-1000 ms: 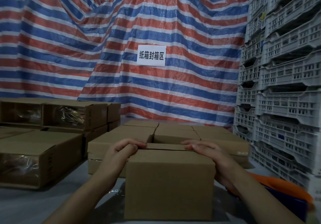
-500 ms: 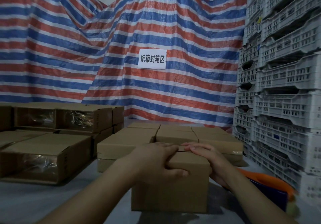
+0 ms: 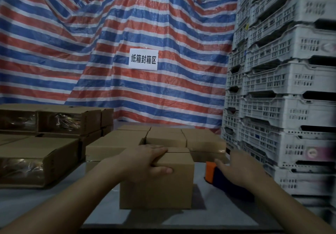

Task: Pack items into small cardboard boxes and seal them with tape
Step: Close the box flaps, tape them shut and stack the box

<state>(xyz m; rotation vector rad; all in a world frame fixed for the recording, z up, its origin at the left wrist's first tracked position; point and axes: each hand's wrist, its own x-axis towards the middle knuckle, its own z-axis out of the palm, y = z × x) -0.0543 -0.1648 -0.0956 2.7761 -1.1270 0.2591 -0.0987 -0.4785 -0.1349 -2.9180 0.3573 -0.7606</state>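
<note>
One view only: a wide-angle head camera, worn by the person, is looking forward and slightly downward across the surface (image 3: 54,203). Both forearms are entering from the bottom edge, so the lens is sitting close above and behind the hands. The small cardboard box (image 3: 156,181) is lying nearest, low and centre. The view is facing a striped tarpaulin (image 3: 127,34) carrying a white sign (image 3: 143,59), well beyond the near box. Stacked grey crates (image 3: 283,88) are filling the right side and blurring toward the edge. Taped boxes (image 3: 45,124) are occupying the left. No second view is sharing this scene.
</note>
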